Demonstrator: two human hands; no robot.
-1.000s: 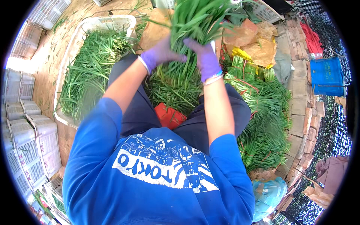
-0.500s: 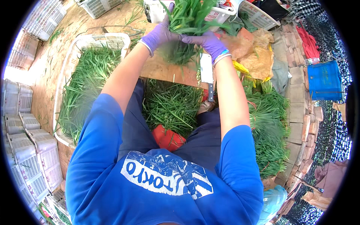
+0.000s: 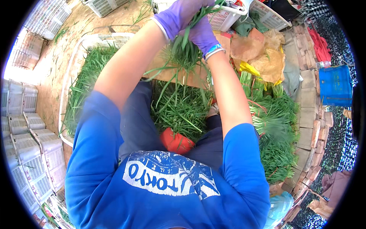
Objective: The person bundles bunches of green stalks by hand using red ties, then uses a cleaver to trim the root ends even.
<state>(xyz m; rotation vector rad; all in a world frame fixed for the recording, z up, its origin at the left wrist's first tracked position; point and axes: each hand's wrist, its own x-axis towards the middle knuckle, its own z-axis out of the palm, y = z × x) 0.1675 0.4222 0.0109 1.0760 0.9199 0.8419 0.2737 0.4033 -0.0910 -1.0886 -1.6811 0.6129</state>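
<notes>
At the top of the view, over a brown board (image 3: 158,63), my two hands in purple gloves are close together on a bunch of garlic chives (image 3: 185,53). My left hand (image 3: 178,16) is closed around its upper part, with leaves sticking out past the fingers. My right hand (image 3: 202,35) grips it just below and to the right. Loose leaf ends hang down toward me from the bunch. Between my legs lies a heap of loose green leaves (image 3: 183,108), partly over something red (image 3: 176,141).
On the left stands a white crate (image 3: 70,82) filled with greens. Tied bundles of chives (image 3: 276,126) lie on the right beside a low brick edge (image 3: 307,114). Stacked crates (image 3: 40,152) line the far left. A blue bucket (image 3: 335,86) stands at far right.
The bunch has turned in my hands; its leafy top no longer fans out above them, and leaves now trail down. My left hand has moved up and right. The knife on the board is now hidden.
</notes>
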